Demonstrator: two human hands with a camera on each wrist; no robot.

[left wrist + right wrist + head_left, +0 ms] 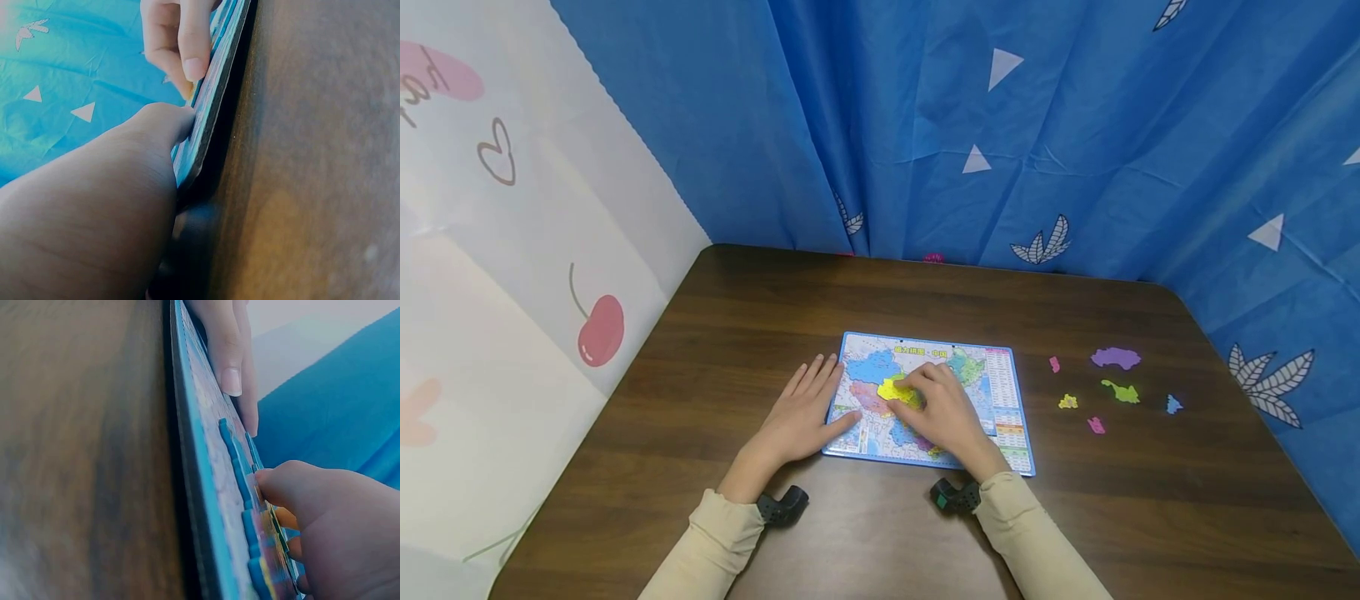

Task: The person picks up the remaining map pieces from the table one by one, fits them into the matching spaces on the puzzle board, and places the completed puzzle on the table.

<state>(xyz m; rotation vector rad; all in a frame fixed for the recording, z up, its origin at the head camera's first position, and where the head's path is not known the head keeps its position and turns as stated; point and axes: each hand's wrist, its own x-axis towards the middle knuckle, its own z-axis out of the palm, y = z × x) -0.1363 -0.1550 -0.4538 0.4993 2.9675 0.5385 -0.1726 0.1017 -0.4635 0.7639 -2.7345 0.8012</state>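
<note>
A map puzzle board (1021,433) with a blue border lies on the table. My left hand (805,414) rests spread over its left edge, thumb on the map and fingers straight. Over the middle of the map, my right hand (942,408) pinches a yellow puzzle piece (891,390) between thumb and fingers, partly hiding it. Around it sit a blue piece (872,365), a pink piece (867,397) and a green piece (973,370). In the right wrist view, raised pieces (236,462) stand on the board near my right thumb.
Several loose pieces lie on the table right of the board, among them a purple one (1116,357), a green one (1123,392), a small yellow one (1067,402) and a blue one (1173,404). A blue curtain (910,125) hangs behind the dark wooden table (760,283).
</note>
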